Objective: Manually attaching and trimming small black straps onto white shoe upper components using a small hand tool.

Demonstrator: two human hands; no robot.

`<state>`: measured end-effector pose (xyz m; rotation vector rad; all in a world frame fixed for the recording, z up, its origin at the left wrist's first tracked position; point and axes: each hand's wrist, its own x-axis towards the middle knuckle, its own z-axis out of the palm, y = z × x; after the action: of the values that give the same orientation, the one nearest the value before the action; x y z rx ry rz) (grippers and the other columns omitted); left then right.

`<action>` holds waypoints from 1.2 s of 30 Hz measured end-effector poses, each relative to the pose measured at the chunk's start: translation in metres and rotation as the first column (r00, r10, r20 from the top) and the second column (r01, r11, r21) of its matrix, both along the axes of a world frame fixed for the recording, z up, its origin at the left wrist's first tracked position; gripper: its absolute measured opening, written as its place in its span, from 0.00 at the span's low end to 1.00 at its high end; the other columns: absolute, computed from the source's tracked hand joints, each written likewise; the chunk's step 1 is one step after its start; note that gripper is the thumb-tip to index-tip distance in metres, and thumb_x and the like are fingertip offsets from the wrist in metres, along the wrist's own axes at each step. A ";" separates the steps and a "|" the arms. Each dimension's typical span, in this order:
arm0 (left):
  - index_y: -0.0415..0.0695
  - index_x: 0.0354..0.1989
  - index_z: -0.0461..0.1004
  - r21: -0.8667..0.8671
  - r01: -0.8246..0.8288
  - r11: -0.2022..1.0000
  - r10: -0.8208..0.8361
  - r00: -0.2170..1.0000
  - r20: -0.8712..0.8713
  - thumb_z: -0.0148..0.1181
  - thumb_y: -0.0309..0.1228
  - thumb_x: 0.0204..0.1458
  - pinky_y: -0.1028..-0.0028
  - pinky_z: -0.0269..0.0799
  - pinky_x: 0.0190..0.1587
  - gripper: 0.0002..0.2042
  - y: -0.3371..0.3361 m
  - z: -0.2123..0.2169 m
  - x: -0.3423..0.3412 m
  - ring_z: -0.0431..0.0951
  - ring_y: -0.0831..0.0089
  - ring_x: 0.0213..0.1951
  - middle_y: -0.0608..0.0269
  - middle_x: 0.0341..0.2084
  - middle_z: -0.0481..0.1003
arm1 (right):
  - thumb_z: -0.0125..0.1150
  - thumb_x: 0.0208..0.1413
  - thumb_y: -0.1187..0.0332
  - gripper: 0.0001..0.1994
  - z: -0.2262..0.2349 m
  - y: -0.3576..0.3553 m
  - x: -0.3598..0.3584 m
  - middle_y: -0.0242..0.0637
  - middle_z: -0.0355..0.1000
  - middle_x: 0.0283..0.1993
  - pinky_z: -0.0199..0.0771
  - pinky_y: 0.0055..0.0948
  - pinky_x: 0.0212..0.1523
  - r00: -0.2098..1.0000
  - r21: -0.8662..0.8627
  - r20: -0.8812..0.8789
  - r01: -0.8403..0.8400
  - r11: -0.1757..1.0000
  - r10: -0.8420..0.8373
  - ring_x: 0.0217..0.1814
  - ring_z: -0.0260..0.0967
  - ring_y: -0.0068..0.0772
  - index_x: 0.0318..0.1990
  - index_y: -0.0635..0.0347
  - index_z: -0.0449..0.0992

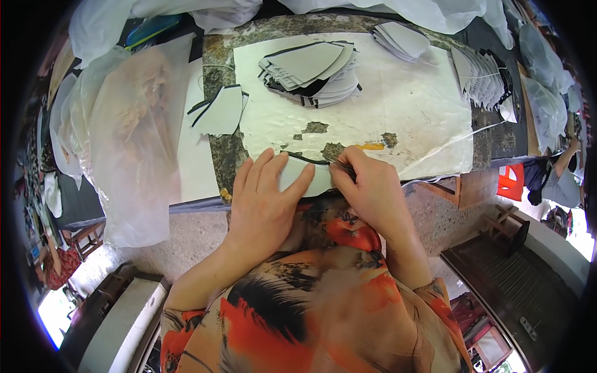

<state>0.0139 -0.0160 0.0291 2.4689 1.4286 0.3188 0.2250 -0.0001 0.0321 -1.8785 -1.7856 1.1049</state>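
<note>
A pale cut panel with a black edging strip (pixel 320 178) lies at the table's near edge, partly under my hands. My left hand (pixel 264 199) rests flat on its left part with the fingers spread. At the right end of the black edge, my right hand (pixel 375 189) is closed in a pinch. Something dark shows between its thumb and fingers; its kind is hidden. Farther back sits a stack of similar black-edged panels (pixel 311 65). A few more panels (pixel 224 112) lie to the left, overlapping.
A worn white sheet (pixel 416 105) with torn patches covers the tabletop. Plain panels (pixel 401 42) lie at the back, and a fanned stack of panels (pixel 480 78) at the right. A filled clear plastic bag (pixel 134 124) hangs over the left edge. A wooden stool (pixel 454 189) stands below right.
</note>
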 end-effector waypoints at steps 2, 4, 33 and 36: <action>0.58 0.60 0.76 -0.006 0.006 1.000 -0.006 1.000 -0.015 0.59 0.27 0.52 0.48 0.61 0.66 0.24 -0.002 0.001 0.001 0.69 0.48 0.63 0.50 0.55 0.71 | 0.60 0.61 0.63 0.09 0.000 0.001 0.001 0.49 0.77 0.28 0.73 0.50 0.34 1.000 -0.003 0.000 -0.018 1.000 0.018 0.32 0.76 0.58 0.38 0.59 0.74; 0.60 0.61 0.75 -0.050 -0.002 0.999 0.000 0.999 -0.033 0.58 0.26 0.52 0.45 0.60 0.66 0.26 -0.003 0.004 0.003 0.67 0.46 0.64 0.47 0.56 0.70 | 0.60 0.61 0.63 0.09 0.001 0.001 0.004 0.48 0.77 0.28 0.74 0.51 0.34 1.000 0.013 0.017 -0.020 1.000 0.020 0.32 0.76 0.58 0.38 0.59 0.74; 0.50 0.70 0.66 -0.069 0.001 0.998 0.005 0.996 0.084 0.65 0.35 0.57 0.43 0.46 0.72 0.31 -0.006 -0.020 -0.013 0.60 0.51 0.70 0.55 0.66 0.64 | 0.66 0.58 0.59 0.14 0.003 0.006 0.012 0.44 0.78 0.31 0.75 0.41 0.34 0.997 0.057 0.052 -0.062 0.996 0.059 0.33 0.77 0.50 0.41 0.59 0.75; 0.46 0.71 0.63 -0.014 0.005 1.000 -0.002 0.987 0.161 0.67 0.34 0.55 0.41 0.45 0.73 0.33 -0.010 -0.029 -0.020 0.60 0.48 0.69 0.53 0.65 0.64 | 0.67 0.58 0.57 0.16 0.011 0.012 0.015 0.43 0.78 0.33 0.75 0.36 0.36 0.992 -0.098 -0.062 -0.116 0.988 0.110 0.33 0.77 0.44 0.45 0.59 0.76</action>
<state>-0.0058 -0.0263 -0.0002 2.3739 1.3554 0.4940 0.2396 0.0123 0.0434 -1.8022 -1.8568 1.2986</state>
